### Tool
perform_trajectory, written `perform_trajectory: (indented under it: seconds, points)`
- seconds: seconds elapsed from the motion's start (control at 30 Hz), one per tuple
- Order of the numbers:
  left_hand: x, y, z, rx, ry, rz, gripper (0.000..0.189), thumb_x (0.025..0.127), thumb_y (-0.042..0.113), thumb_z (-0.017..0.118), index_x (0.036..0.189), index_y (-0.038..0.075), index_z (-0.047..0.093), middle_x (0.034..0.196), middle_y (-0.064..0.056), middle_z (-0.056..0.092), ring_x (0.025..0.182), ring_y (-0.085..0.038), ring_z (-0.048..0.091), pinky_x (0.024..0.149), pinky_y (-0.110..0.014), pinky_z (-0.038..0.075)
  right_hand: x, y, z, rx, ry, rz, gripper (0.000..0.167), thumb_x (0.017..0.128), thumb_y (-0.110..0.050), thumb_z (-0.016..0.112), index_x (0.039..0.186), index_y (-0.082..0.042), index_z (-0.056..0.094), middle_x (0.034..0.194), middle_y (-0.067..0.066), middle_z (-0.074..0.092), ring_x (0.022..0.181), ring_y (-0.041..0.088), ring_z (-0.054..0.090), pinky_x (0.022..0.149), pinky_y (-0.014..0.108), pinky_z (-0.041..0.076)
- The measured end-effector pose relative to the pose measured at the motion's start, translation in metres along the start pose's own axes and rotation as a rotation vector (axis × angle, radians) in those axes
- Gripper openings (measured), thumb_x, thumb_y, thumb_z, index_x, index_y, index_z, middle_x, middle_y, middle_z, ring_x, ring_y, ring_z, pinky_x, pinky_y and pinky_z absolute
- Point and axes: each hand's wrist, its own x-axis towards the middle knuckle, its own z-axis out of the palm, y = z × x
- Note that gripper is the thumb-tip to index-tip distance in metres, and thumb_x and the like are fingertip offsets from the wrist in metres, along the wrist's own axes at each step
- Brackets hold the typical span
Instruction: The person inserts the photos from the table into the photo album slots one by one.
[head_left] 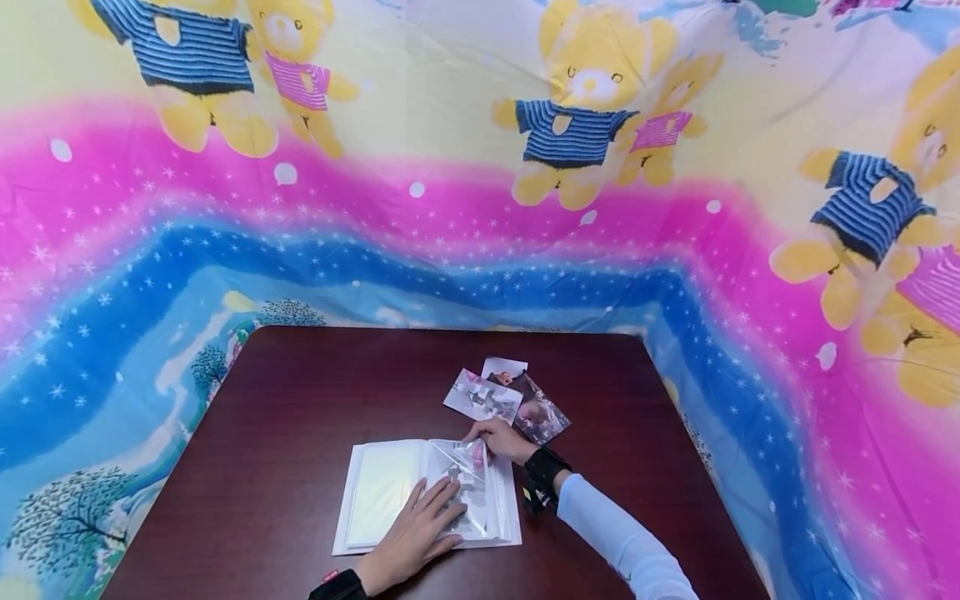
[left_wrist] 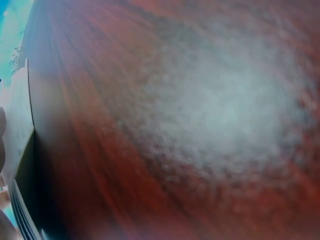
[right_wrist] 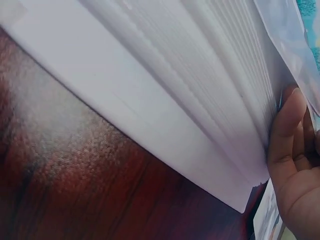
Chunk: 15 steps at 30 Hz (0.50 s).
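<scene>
On the dark table (head_left: 255, 467), an open white album (head_left: 386, 492) was pressed on its right page by the left hand (head_left: 412, 529), whose relaxed, spread fingers were laid over a clear sleeve (head_left: 478, 518) with a photo (head_left: 463, 472) inside. Farther right, the sleeve's upper right corner seemed to be pinched by the bent fingers of the right hand (head_left: 507, 442), with loose photos (head_left: 497, 402) overlapped just beyond; the photo was judged to be being seated, with careful squaring of its edges called for next.
</scene>
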Motion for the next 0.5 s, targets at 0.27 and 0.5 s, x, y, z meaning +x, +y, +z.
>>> perform_trajectory:
  seconds: [0.27,0.5]
  points:
    - [0.015,0.009,-0.008,-0.187,-0.02,-0.22,0.042,0.098,0.036,0.061,0.13,0.008,0.062,0.144,-0.021,0.049,0.134,-0.045,0.04,0.102,-0.065,0.034,-0.014,-0.025,0.0,0.181,0.115,0.092,0.031,0.108,-0.008,0.036,0.129,0.01,0.049,0.095,0.021,0.059,0.058,0.015,0.052,0.053,0.037,0.052]
    - [0.042,0.015,-0.025,-0.382,0.137,-0.512,0.04,0.101,0.022,0.055,0.134,-0.002,0.057,0.141,-0.023,0.051,0.13,-0.041,0.047,0.102,-0.058,0.038,-0.02,-0.054,0.01,0.468,0.088,0.101,0.05,0.11,-0.032,0.027,0.135,0.01,0.039,0.094,0.017,0.066,0.072,0.015,0.064,0.059,0.03,0.057]
